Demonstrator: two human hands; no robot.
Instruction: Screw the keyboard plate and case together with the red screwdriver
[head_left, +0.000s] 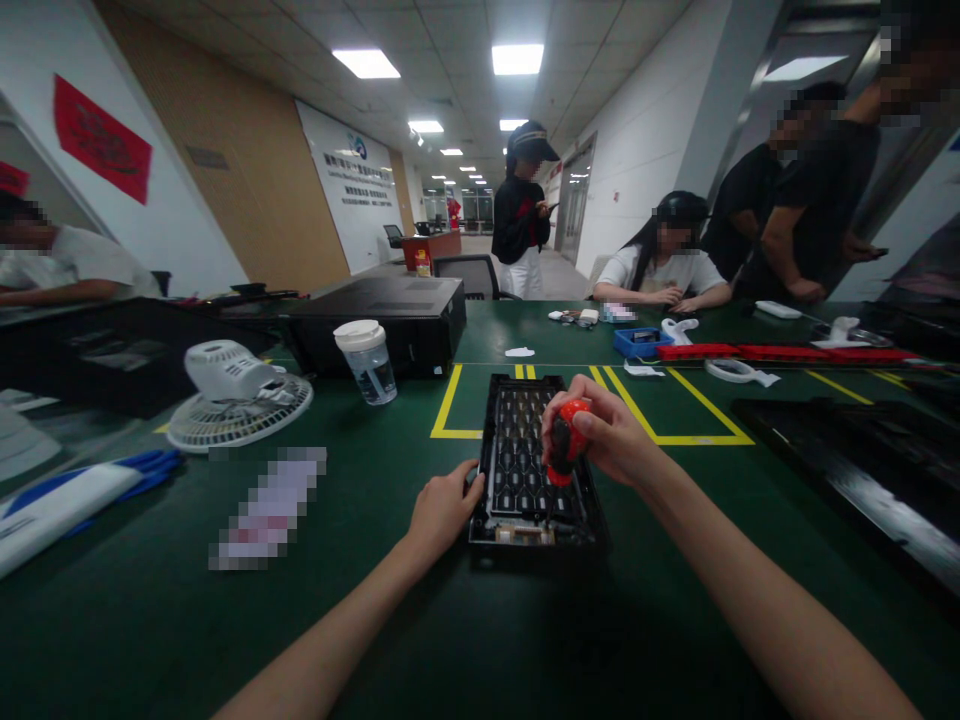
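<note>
A black rectangular housing (525, 400) with a grid of cells inside lies on the green table in front of me. My right hand (611, 432) is closed round a red and black screwdriver (564, 445) held upright, its tip down near the housing's near end. My left hand (442, 508) rests against the housing's left near edge, its fingers curled on the rim.
A white desk fan (236, 392) and a lidded clear cup (367, 360) stand to the left, by a black box (390, 315). Yellow tape lines (675, 420) mark the table. A blue tray (641, 342), red strips (780, 352) and another black panel (847, 450) lie right. Several people sit or stand around.
</note>
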